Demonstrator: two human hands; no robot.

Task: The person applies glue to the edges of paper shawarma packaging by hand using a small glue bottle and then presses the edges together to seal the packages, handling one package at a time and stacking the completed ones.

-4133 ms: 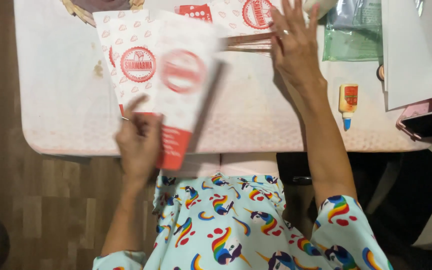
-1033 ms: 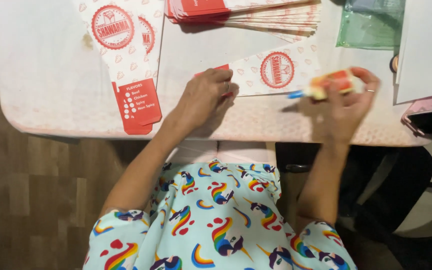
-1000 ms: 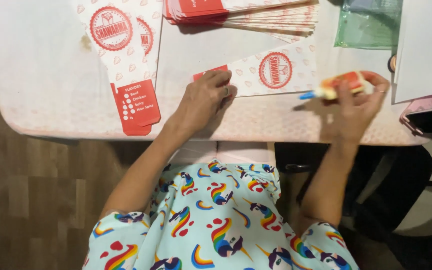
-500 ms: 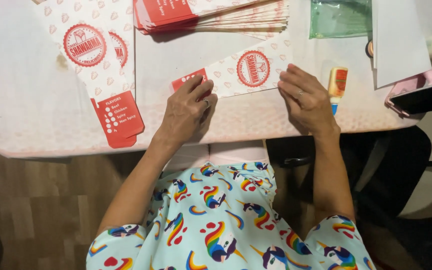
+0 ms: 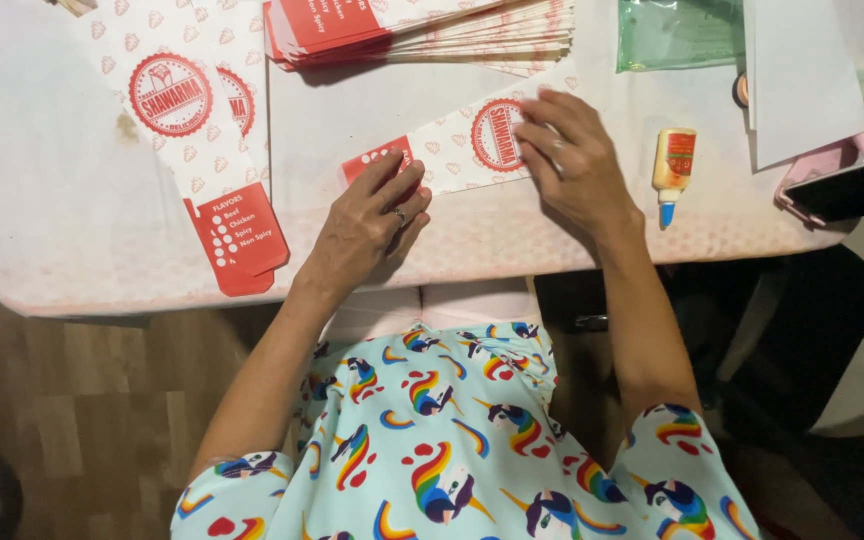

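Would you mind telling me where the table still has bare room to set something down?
Bare table lies left of the flat patterned sleeve, and a patch lies between that sleeve and the paper stack. The right end is crowded: glue bottle, white sheet, green bag.

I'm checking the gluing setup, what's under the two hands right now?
Both the left hand and right hand press on one flat paper sleeve lying on the table. The parts beneath the palms are hidden.
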